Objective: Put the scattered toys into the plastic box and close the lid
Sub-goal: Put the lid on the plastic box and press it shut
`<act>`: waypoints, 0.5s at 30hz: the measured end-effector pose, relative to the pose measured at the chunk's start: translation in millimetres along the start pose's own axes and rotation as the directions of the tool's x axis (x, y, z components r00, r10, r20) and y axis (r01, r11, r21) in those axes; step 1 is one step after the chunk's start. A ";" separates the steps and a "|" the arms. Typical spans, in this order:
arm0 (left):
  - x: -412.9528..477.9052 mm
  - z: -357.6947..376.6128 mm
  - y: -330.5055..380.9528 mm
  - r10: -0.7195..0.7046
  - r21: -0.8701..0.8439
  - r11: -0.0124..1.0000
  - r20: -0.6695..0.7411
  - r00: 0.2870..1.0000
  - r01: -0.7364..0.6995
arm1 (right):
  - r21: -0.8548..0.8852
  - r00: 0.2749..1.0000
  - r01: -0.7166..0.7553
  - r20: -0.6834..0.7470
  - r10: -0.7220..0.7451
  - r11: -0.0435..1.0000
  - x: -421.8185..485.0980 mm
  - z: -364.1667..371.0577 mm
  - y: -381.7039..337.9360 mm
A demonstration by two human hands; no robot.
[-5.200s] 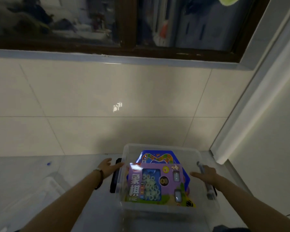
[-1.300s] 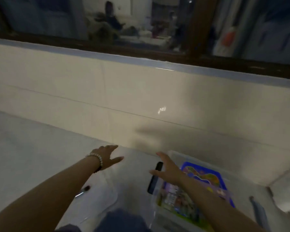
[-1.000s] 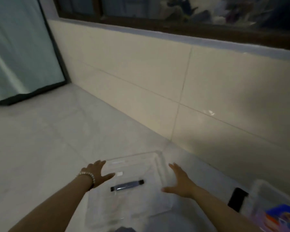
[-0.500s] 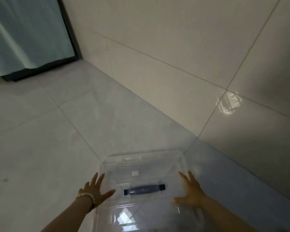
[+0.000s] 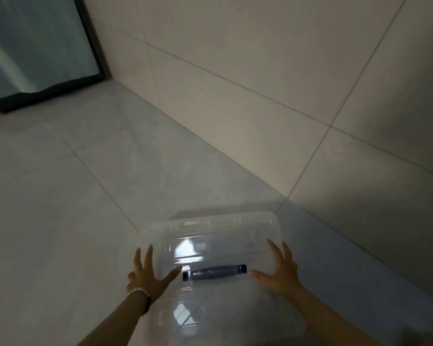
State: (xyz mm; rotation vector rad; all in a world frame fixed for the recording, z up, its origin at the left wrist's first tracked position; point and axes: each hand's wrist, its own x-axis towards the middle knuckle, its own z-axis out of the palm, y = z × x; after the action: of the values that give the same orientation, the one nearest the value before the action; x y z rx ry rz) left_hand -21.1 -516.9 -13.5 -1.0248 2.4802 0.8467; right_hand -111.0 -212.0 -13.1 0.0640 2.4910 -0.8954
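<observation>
We look down at a pale, glossy tiled floor (image 5: 85,196) in dim light. A beige tiled wall (image 5: 260,71) runs diagonally from upper left to lower right, meeting the floor along a straight line. At upper left a frosted glass panel (image 5: 35,41) stands in a dark frame (image 5: 93,46) that reaches the floor.

A clear plastic lid (image 5: 223,236) lies flat on the floor at lower centre, just in front of us and near the foot of the wall. Its far edge runs left to right, with rounded corners, and its far right corner points toward the wall. A dark grey handle (image 5: 214,272) sits across its middle, also running left to right. The wide lens bends the outline, so we cannot tell which side of the lid is the longer. Floor joints and bright reflections show through the plastic. Only the handle shows on the lid.

Our left hand (image 5: 148,278), with a bead bracelet (image 5: 138,292) at the wrist, is at the lid's left edge, fingers straight and spread, thumb reaching toward the handle's left end. Our right hand (image 5: 280,273) mirrors it at the right side, fingers straight and spread, thumb toward the handle's right end. Neither hand grips anything; we cannot tell whether they touch the lid.
</observation>
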 end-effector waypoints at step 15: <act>-196.0 -196.4 177.1 0.289 -0.697 0.586 -0.296 0.910 -0.413 | 0.523 0.842 0.242 -0.531 0.091 0.817 -193.4 -251.5 -100.8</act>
State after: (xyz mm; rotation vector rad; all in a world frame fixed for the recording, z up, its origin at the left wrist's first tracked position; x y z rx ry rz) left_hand -27.8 -437.7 305.8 -0.8075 2.5109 2.1398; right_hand -69.6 -114.9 302.6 0.4805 2.6064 -1.8702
